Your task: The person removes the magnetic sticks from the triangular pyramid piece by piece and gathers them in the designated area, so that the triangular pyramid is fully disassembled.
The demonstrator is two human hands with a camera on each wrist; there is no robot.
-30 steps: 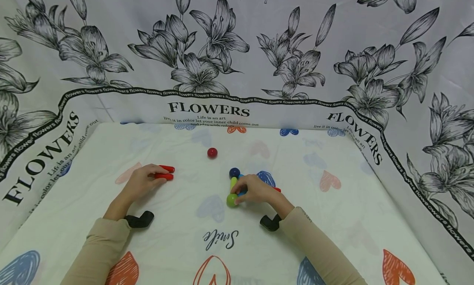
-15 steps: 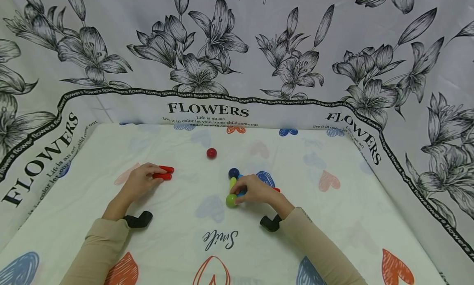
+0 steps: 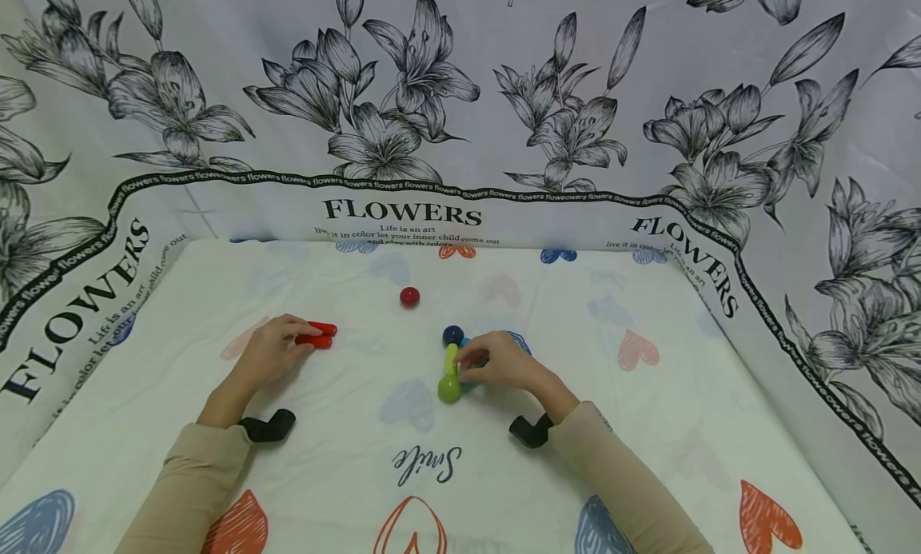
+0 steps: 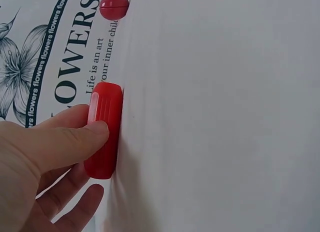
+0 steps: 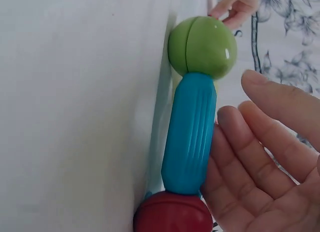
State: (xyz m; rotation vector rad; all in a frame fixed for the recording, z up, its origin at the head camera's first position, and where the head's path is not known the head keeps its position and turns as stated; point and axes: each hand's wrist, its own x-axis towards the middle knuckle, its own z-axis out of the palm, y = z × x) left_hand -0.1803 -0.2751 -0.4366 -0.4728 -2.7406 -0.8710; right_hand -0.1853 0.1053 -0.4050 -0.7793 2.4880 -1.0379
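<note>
In the head view my left hand (image 3: 273, 350) rests at the left, pinching red plastic rods; the thumb lies across one red rod (image 4: 105, 129) in the left wrist view. My right hand (image 3: 504, 358) is beside a joined toy frame of balls and rods, its fingers loosely bent and thumb apart from the pieces. The frame has a green ball (image 3: 449, 388), a yellow-green rod (image 3: 451, 360) and a dark blue ball (image 3: 452, 336). A blue rod (image 5: 190, 134) joins the green ball to a red ball (image 5: 175, 214), which my right hand hides in the head view.
A loose red ball (image 3: 409, 296) lies farther back between the hands. The white tablecloth (image 3: 345, 426) carries printed hearts and lettering. A flower-printed curtain (image 3: 489, 154) stands behind the table. Black wrist pieces (image 3: 269, 426) sit below both hands.
My right thumb and fingers have come off the green ball, and the hand has shifted slightly up and right. The left hand stays on the red rods.
</note>
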